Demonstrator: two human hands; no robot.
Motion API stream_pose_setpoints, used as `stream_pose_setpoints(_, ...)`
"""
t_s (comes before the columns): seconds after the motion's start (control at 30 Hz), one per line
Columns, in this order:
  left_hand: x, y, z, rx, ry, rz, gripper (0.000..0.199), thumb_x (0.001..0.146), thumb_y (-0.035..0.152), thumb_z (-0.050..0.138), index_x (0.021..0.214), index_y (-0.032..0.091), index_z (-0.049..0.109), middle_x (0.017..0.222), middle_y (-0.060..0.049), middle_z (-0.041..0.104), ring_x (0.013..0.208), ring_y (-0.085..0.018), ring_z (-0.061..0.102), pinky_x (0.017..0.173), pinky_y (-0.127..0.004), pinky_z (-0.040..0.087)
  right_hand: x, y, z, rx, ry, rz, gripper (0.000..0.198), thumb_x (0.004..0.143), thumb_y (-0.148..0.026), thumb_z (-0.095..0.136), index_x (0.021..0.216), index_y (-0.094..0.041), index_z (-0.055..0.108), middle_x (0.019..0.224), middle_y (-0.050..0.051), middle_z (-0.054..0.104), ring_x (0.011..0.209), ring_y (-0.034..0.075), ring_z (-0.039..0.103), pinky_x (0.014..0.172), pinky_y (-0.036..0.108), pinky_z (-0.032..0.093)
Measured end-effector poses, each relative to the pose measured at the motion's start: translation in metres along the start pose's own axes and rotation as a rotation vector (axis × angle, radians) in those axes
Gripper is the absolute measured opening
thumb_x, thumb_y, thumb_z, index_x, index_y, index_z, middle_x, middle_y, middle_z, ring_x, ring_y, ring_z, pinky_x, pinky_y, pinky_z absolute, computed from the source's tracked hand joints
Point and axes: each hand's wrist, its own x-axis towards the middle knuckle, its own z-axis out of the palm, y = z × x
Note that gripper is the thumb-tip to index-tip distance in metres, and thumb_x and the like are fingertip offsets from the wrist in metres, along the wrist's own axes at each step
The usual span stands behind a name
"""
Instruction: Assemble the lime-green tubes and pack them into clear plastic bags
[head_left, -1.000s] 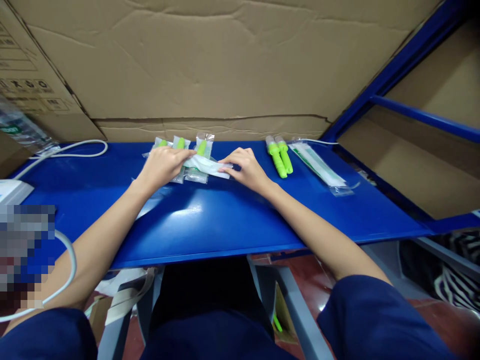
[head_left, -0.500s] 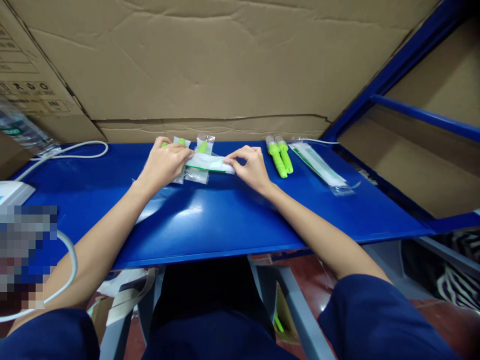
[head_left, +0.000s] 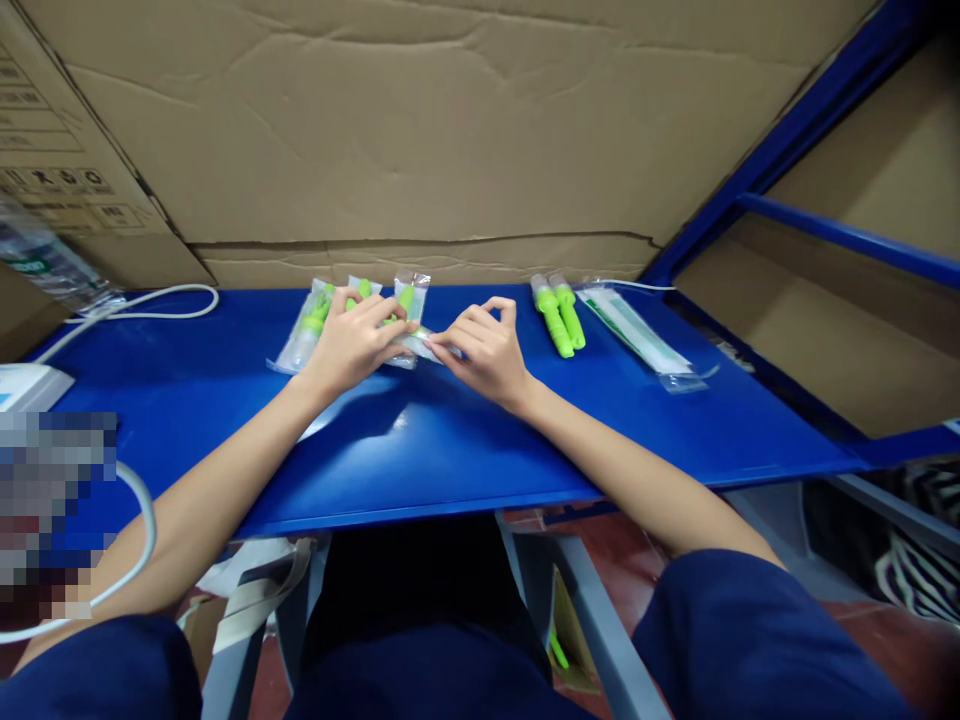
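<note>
My left hand (head_left: 356,342) and my right hand (head_left: 484,352) meet over the blue table. Both pinch a narrow white strip (head_left: 422,346), which looks like a folded plastic bag with a green edge. Fingers cover most of it. Behind and beside my left hand lie several bright green tube-like items in clear plastic bags, one bag (head_left: 304,335) to the left and another bag (head_left: 411,292) partly behind the fingers. To the right of my right hand rest two loose green tubes (head_left: 559,315) with clear caps, side by side and touching nothing I hold.
A stack of flat white-and-green plastic bags (head_left: 637,332) lies at the right of the blue table (head_left: 480,460). A white cable (head_left: 169,300) loops at the left, near a white device (head_left: 34,385). Cardboard (head_left: 420,130) stands upright along the back.
My hands have come closer together, the left one moving right. The white strip, stretched out between them before, is now mostly covered by fingers. The bag at the left shows more fully.
</note>
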Motion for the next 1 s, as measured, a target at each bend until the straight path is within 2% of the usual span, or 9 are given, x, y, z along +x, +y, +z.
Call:
stream_pose_setpoints(0.13,-0.002,-0.002,0.003,-0.023,0.024,0.028,0.019,0.104,0.035,0.064,0.114,0.024,0.075,0.119,-0.007,0.08,0.105,-0.023,0.075,0.106,-0.047,0.039,0.0,-0.002,-0.001,0.051,-0.001,0.012,0.034,0.11,-0.038,0.051,0.091,-0.022,0.074,0.08,0.0,0.075,0.08,0.018,0.062,0.096,0.041,0.032)
stream_pose_setpoints(0.27,-0.004,-0.009,0.003,-0.029,0.041,0.03,0.021,0.104,0.038,0.062,0.112,0.022,0.075,0.115,-0.006,0.082,0.1,-0.022,0.077,0.104,-0.046,0.042,0.002,-0.001,-0.006,0.154,0.053,0.067,0.036,0.108,-0.05,0.053,0.109,-0.021,0.074,0.092,0.003,0.078,0.082,0.019,0.066,0.098,0.041,0.035)
stream_pose_setpoints(0.37,-0.006,-0.017,0.001,-0.033,0.064,-0.02,0.023,0.105,0.04,0.061,0.113,0.023,0.074,0.116,-0.007,0.082,0.101,-0.023,0.077,0.103,-0.047,0.043,0.002,0.012,-0.01,0.236,0.086,0.101,0.05,0.1,-0.064,0.061,0.119,-0.019,0.071,0.101,0.007,0.078,0.085,0.022,0.068,0.096,0.042,0.04)
stream_pose_setpoints(0.47,-0.007,-0.024,-0.001,-0.04,0.107,-0.072,0.022,0.105,0.039,0.059,0.114,0.024,0.073,0.117,-0.007,0.081,0.101,-0.024,0.076,0.104,-0.049,0.043,0.001,0.028,-0.009,0.305,0.038,0.082,0.068,0.084,-0.075,0.072,0.122,-0.019,0.069,0.108,0.011,0.077,0.089,0.026,0.069,0.092,0.043,0.046)
stream_pose_setpoints(0.57,-0.009,-0.028,0.0,-0.033,0.145,-0.087,0.021,0.105,0.036,0.058,0.114,0.024,0.073,0.115,-0.007,0.081,0.1,-0.024,0.076,0.103,-0.049,0.043,0.001,0.036,-0.005,0.417,0.045,0.072,0.065,0.085,-0.072,0.072,0.124,-0.02,0.069,0.112,0.011,0.076,0.088,0.025,0.069,0.087,0.042,0.051)
stream_pose_setpoints(0.67,-0.009,-0.029,0.0,-0.019,0.154,-0.078,0.021,0.105,0.035,0.057,0.114,0.023,0.071,0.114,-0.006,0.081,0.1,-0.023,0.075,0.101,-0.048,0.043,0.003,0.033,-0.001,0.587,0.106,0.096,0.045,0.093,-0.061,0.071,0.115,-0.021,0.073,0.106,0.009,0.076,0.08,0.02,0.067,0.078,0.037,0.054)
stream_pose_setpoints(0.77,-0.009,-0.027,-0.001,-0.003,0.143,-0.069,0.02,0.104,0.036,0.057,0.114,0.023,0.07,0.113,-0.006,0.08,0.098,-0.023,0.074,0.098,-0.046,0.045,0.005,0.026,-0.001,0.75,0.156,0.2,0.035,0.094,-0.056,0.073,0.096,-0.021,0.074,0.098,0.007,0.075,0.08,0.018,0.067,0.071,0.033,0.053)
stream_pose_setpoints(0.87,-0.007,-0.025,-0.004,0.002,0.103,-0.079,0.023,0.102,0.039,0.061,0.115,0.023,0.07,0.106,-0.007,0.078,0.094,-0.024,0.07,0.095,-0.045,0.046,0.007,0.02,-0.002,0.908,0.153,0.337,0.037,0.095,-0.057,0.071,0.086,-0.021,0.068,0.098,0.007,0.075,0.089,0.019,0.069,0.074,0.032,0.054)
stream_pose_setpoints(1.0,-0.004,-0.023,-0.005,-0.026,0.053,-0.086,0.027,0.101,0.034,0.065,0.126,0.027,0.07,0.103,-0.007,0.073,0.097,-0.023,0.066,0.095,-0.045,0.046,0.007,0.018,-0.002,1.094,0.05,0.442,0.045,0.092,-0.065,0.07,0.088,-0.021,0.061,0.085,0.003,0.071,0.076,0.014,0.067,0.072,0.029,0.056)
